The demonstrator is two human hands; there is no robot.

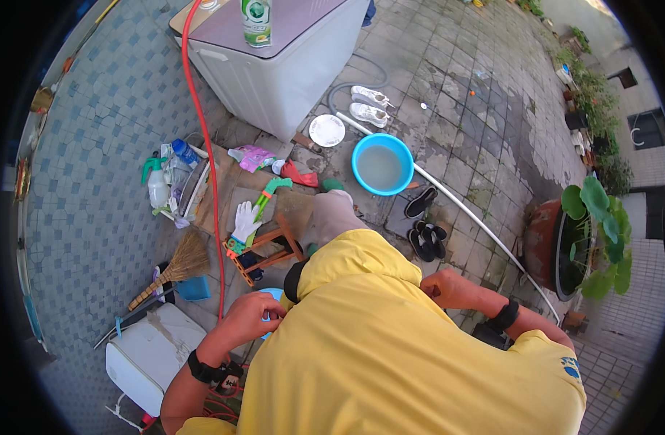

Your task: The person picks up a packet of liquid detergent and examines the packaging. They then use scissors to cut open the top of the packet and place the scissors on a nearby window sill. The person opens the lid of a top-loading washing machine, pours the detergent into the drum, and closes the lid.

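My left hand (254,317) is at the left side of the yellow shirt (376,337), with its thumb and fingers pinched on the cloth. On the other side my right hand (444,288) is bent in against the shirt, fingers curled on its edge; the fingertips are partly hidden. Behind my left hand shows part of a blue basin (272,294). Ahead of me stands a round blue basin (383,164) of cloudy water. A wooden folding stool (267,247) is at the left, with a white glove (246,220) and a green-handled tool (267,196) by it.
A red hose (202,119) runs past a washing machine (267,70) bearing a detergent pouch (257,24). A white pipe (473,217) crosses the paving near black sandals (426,239) and white shoes (369,106). A straw broom (183,261) lies left; a large planter (544,244) stands right.
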